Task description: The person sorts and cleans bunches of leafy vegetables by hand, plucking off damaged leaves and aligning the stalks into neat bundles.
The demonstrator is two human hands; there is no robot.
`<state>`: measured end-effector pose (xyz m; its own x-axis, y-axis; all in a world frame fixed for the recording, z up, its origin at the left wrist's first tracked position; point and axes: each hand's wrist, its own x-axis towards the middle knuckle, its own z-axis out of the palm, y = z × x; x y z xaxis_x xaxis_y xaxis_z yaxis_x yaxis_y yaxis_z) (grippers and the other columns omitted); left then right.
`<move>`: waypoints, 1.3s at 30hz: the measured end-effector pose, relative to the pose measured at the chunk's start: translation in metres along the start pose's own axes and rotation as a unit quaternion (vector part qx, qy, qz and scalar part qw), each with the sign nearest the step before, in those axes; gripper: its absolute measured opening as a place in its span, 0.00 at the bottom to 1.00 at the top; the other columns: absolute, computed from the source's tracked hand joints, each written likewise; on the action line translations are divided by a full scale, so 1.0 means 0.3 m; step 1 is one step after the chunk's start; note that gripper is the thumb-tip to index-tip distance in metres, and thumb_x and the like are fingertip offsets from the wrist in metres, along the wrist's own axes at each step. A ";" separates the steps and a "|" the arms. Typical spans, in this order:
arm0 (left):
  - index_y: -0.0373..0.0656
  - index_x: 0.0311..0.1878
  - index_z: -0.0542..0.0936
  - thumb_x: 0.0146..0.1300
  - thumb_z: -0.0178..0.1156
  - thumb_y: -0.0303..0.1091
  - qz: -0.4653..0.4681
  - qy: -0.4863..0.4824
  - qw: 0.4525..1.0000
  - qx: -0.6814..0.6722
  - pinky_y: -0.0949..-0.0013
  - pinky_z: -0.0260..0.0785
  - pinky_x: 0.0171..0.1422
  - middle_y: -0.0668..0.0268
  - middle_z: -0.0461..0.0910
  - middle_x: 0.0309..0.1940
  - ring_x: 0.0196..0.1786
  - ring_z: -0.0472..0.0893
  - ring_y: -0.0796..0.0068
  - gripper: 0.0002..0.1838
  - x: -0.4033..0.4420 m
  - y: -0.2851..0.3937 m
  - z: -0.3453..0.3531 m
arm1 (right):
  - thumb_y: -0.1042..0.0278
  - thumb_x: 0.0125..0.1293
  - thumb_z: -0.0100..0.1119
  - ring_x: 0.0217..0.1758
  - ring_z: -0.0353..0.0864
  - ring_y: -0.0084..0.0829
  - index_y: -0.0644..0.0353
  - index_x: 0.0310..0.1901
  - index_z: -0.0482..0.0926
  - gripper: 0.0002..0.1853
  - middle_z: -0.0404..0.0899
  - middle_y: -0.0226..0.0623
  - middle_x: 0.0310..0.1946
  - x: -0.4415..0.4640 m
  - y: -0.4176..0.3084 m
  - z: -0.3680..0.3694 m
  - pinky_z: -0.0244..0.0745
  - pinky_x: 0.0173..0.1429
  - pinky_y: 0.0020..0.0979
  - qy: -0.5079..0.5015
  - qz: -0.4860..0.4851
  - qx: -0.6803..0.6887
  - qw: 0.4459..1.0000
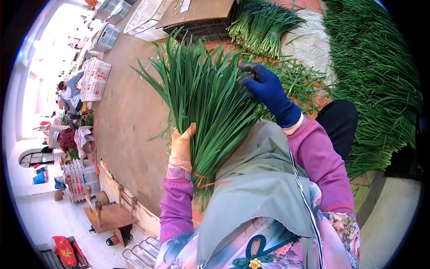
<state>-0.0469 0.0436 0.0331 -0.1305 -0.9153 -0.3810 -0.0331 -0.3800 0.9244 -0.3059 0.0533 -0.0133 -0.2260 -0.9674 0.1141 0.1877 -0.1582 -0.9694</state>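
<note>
A large bundle of long green leaves (204, 98) lies across my lap, tied near its lower end with a red band (210, 183). My left hand (182, 145), in a pale orange glove, is wrapped round the bundle's left side above the band; some of its fingers are hidden behind the leaves. My right hand (264, 87), in a dark blue glove, is at the bundle's upper right edge, its fingers curved and apart with nothing between them. Cut leaves (298, 83) are scattered on the floor beyond my right hand.
Tied bundles (264, 33) lie at the top beside a brown board (197, 13). A long heap of leaves (376, 76) fills the right. White crates (96, 78), a small wooden table (109, 217) and people (71, 96) are at the left.
</note>
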 end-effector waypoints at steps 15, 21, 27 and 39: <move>0.36 0.43 0.77 0.57 0.58 0.27 -0.011 -0.019 0.999 -0.033 0.73 0.73 0.35 0.67 0.79 0.31 0.30 0.78 0.76 0.10 0.033 -0.032 -0.027 | 0.68 0.52 0.64 0.19 0.69 0.15 0.61 0.49 0.74 0.21 0.74 0.26 0.24 -0.011 0.006 0.004 0.65 0.24 0.18 -0.100 0.143 0.065 0.982; 0.36 0.45 0.77 0.57 0.59 0.26 -0.024 -0.044 0.999 -0.003 0.73 0.73 0.36 0.66 0.80 0.34 0.31 0.79 0.76 0.12 0.025 -0.012 0.001 | 0.60 0.56 0.62 0.13 0.65 0.15 0.59 0.41 0.77 0.15 0.73 0.26 0.18 -0.012 -0.026 0.027 0.62 0.19 0.19 -0.063 0.204 -0.003 0.977; 0.36 0.44 0.77 0.58 0.59 0.31 0.012 -0.076 0.997 -0.005 0.73 0.73 0.31 0.65 0.79 0.31 0.27 0.78 0.76 0.12 0.042 -0.049 -0.021 | 0.58 0.57 0.60 0.12 0.67 0.17 0.57 0.31 0.78 0.11 0.73 0.29 0.16 -0.045 -0.002 -0.001 0.62 0.18 0.22 -0.065 0.198 -0.053 0.977; 0.36 0.47 0.75 0.58 0.58 0.28 0.025 -0.059 0.998 -0.021 0.70 0.75 0.37 0.62 0.80 0.36 0.33 0.80 0.70 0.13 0.081 -0.072 -0.045 | 0.60 0.57 0.58 0.23 0.78 0.36 0.56 0.34 0.78 0.09 0.77 0.39 0.22 -0.278 0.165 -0.021 0.71 0.29 0.32 -0.018 -0.026 -0.286 0.958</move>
<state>-0.0360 0.0278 0.0036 -0.2462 -0.9124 -0.3271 0.0177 -0.3416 0.9397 -0.2838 0.1273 -0.0722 -0.1850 -0.9691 0.1632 -0.3799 -0.0826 -0.9213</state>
